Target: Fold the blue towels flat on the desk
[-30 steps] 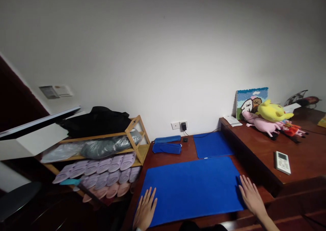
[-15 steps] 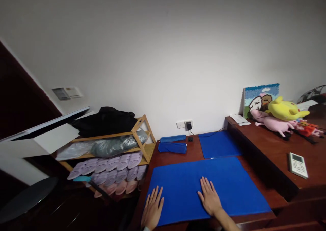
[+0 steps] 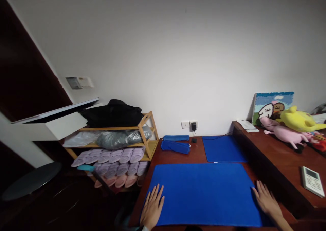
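A large blue cloth [image 3: 206,193] lies spread flat on the reddish-brown wooden table [image 3: 175,158]. My left hand [image 3: 152,205] rests palm down on the cloth's left edge, fingers stretched out. At the opposite side, my right hand [image 3: 266,198] lies flat at the right edge of the cloth, its fingers extended and partly over the bare wood. Neither hand holds anything. Beyond the large cloth, a smaller blue cloth [image 3: 224,149] lies flat near the wall. To its left sit two folded blue cloths [image 3: 175,146].
A black adapter [image 3: 194,126] is plugged into the wall, its cable running right. On the raised right surface are a white remote [image 3: 312,181], plush toys [image 3: 284,131] and a dog picture [image 3: 273,105]. Left stands a wooden rack [image 3: 147,136] with slippers [image 3: 114,156] and a black bag [image 3: 113,113].
My right hand has moved from the middle of the large cloth to its right edge. My left hand stays at the left edge. The camera view has shifted slightly.
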Action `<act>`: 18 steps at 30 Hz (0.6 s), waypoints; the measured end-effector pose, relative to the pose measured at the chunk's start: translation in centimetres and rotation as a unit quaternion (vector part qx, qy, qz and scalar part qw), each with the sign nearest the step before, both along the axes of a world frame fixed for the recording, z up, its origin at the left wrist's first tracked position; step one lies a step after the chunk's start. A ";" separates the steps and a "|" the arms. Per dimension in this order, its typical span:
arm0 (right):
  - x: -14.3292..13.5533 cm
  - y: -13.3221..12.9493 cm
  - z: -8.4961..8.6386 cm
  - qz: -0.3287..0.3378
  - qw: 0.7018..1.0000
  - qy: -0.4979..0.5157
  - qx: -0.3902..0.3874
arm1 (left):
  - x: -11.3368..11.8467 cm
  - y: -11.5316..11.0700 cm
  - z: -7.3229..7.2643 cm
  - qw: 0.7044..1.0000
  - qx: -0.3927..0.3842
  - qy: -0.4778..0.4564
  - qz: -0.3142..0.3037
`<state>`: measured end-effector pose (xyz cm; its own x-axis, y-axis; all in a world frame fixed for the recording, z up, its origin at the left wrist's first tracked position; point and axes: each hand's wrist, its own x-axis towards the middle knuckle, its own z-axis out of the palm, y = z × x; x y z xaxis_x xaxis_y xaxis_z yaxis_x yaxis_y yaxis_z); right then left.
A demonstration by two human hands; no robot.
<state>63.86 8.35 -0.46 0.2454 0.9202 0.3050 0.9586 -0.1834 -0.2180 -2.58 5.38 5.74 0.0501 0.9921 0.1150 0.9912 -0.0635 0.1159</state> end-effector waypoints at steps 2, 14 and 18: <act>0.9 1.6 -0.2 0.014 0.998 0.056 -0.030 | 0.1 -0.1 0.3 1.000 -0.002 0.000 0.001; 1.9 12.2 1.9 0.090 0.973 0.212 -0.010 | -0.1 0.1 1.5 0.998 -0.038 -0.041 0.020; 1.9 12.7 1.0 0.077 0.964 0.256 -0.009 | -0.2 1.3 2.7 0.997 -0.055 -0.026 0.048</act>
<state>65.74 21.03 0.57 0.2194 0.9619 0.1633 0.7425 -0.0561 -0.6675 -2.73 6.63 8.42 -0.0493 0.9988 0.0050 0.9847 0.0478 0.1678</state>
